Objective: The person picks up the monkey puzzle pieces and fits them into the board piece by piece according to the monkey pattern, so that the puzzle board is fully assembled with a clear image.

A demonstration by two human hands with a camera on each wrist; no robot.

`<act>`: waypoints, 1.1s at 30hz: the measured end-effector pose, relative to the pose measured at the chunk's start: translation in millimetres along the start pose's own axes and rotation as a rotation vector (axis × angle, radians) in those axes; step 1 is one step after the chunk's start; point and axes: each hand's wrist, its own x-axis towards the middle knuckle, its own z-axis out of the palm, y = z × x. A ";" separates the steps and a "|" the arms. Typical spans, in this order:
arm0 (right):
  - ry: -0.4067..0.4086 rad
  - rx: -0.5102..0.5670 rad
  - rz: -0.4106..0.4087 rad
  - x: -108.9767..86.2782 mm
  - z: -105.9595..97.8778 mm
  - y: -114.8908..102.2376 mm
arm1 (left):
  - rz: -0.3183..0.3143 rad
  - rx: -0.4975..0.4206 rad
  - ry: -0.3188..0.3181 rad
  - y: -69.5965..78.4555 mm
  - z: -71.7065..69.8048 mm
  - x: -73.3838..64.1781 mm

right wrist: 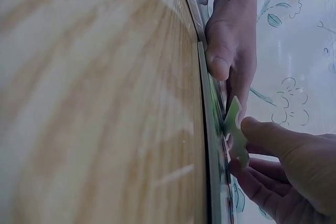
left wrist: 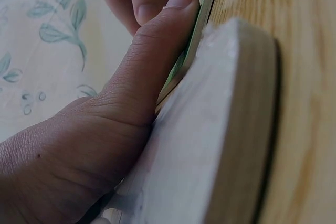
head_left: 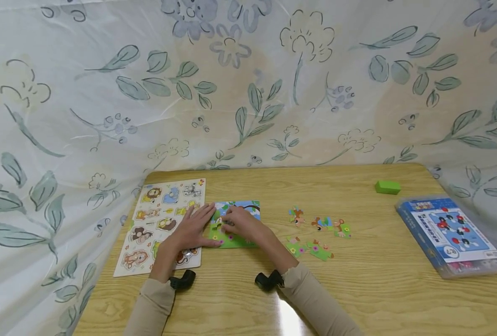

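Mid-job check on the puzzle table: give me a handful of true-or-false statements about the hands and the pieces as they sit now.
1. The right hand pinches a pale green jigsaw piece over the green and blue jigsaw board. True.
2. The left hand is lifted clear of the wooden table. False: it rests flat at the jigsaw board's left edge, its thumb along that edge.
3. Loose jigsaw pieces lie to the right of the board. True.
4. The small green block sits on the animal peg puzzle board. False: it lies on bare table at the far right.
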 end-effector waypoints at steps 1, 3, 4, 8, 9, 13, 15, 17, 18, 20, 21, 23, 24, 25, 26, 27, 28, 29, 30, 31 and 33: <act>0.001 -0.003 0.000 -0.2 0.2 0.6 | 0.001 0.000 -0.001 0.0 -0.1 0.2; 0.004 -0.005 0.000 -0.3 0.8 1.7 | 0.000 0.002 -0.006 -0.3 0.2 0.8; 0.006 -0.009 0.001 -0.3 1.2 2.3 | 0.001 0.002 -0.007 -0.5 0.4 1.1; 0.011 -0.020 0.010 0.0 2.6 4.2 | 0.004 -0.004 -0.006 -1.5 1.5 2.1; 0.011 -0.023 0.014 0.2 3.0 4.7 | 0.004 -0.006 -0.005 -1.5 1.6 2.3; -0.003 -0.015 0.022 0.8 3.7 5.7 | 0.009 -0.006 0.003 -0.3 0.4 1.7; -0.006 -0.007 0.020 1.0 3.8 6.1 | 0.010 -0.007 0.005 0.6 -0.7 1.3; -0.006 -0.007 0.013 1.4 4.0 6.6 | 0.014 -0.007 0.010 0.9 -1.3 1.1; -0.004 -0.010 0.008 1.5 4.0 6.8 | 0.015 -0.007 0.011 1.1 -1.7 1.1; 0.000 -0.027 -0.003 2.1 4.5 7.6 | 0.016 -0.007 0.013 0.9 -1.7 1.4; 0.001 -0.041 -0.009 2.3 4.9 7.9 | 0.017 -0.007 0.013 0.6 -1.5 1.5; 0.003 -0.064 -0.016 2.6 5.2 7.8 | 0.021 -0.006 0.017 0.6 -1.8 1.7; 0.002 -0.073 -0.017 2.7 5.3 7.6 | 0.018 -0.006 0.014 0.5 -1.9 1.6; 0.005 -0.083 -0.020 2.7 5.5 7.4 | 0.017 -0.007 0.012 0.4 -1.9 1.7; 0.008 -0.091 -0.022 2.7 5.7 7.0 | 0.015 -0.009 0.010 0.6 -2.2 1.6; 0.013 -0.103 -0.029 2.7 5.9 6.5 | 0.015 -0.009 0.008 0.6 -2.2 1.6; 0.017 -0.115 -0.033 2.7 6.2 6.1 | 0.014 -0.011 0.007 0.7 -2.3 1.5; 0.021 -0.126 -0.039 2.7 6.6 5.7 | 0.013 -0.012 0.005 0.8 -2.3 1.4; 0.023 -0.140 -0.045 2.7 7.0 5.4 | 0.013 -0.014 0.004 0.8 -2.3 1.3; 0.026 -0.154 -0.051 2.6 7.2 5.0 | 0.014 -0.014 0.005 0.5 -2.0 1.3; 0.024 -0.174 -0.051 2.3 7.2 4.1 | 0.015 -0.016 0.005 0.2 -1.3 1.2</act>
